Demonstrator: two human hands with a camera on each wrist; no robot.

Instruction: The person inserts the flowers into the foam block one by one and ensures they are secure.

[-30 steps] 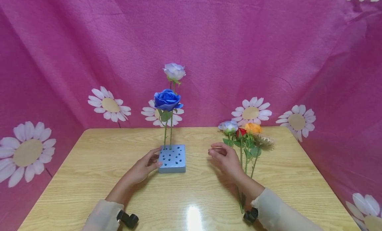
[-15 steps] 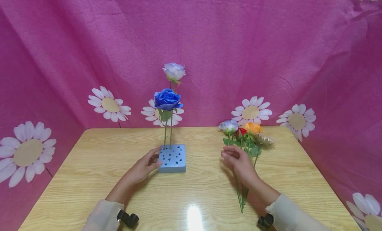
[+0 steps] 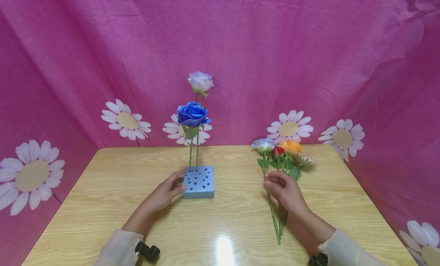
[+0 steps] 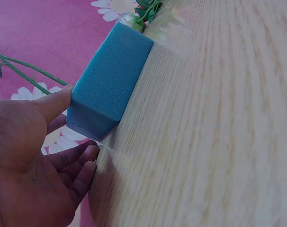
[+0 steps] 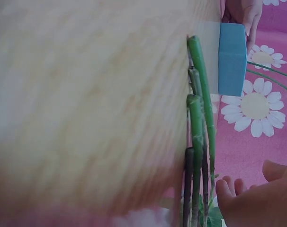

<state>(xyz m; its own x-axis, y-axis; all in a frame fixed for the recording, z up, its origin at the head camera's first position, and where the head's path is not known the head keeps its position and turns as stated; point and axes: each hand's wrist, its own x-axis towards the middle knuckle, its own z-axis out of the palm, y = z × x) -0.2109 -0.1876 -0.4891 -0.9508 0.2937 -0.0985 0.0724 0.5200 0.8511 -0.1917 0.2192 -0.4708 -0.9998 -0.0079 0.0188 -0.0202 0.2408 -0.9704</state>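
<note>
My left hand [image 3: 166,191] holds the left side of a light-blue foam block [image 3: 198,180] dotted with holes, its thumb at the top edge. Upright in the block's back row stand a blue rose [image 3: 192,114] and a taller pale lilac rose [image 3: 201,82]. On the right, my right hand [image 3: 285,189] is at the stem of a lying pale lilac flower [image 3: 263,145]; thumb and fingers stand apart in the right wrist view. Beside that flower lie a red rose [image 3: 277,151], an orange flower [image 3: 291,147] and a beige spiky flower [image 3: 304,162], their stems partly behind the hand.
Everything stands on a wooden table [image 3: 120,174] with light grain. A pink cloth [image 3: 240,48] printed with white daisies hangs behind and at both sides. Green stem ends [image 5: 195,113] point toward the table's near side.
My right hand has moved right, from the space beside the block to the lying flowers, and its fingertips reach the lilac flower's stem. The left hand and block have stayed put.
</note>
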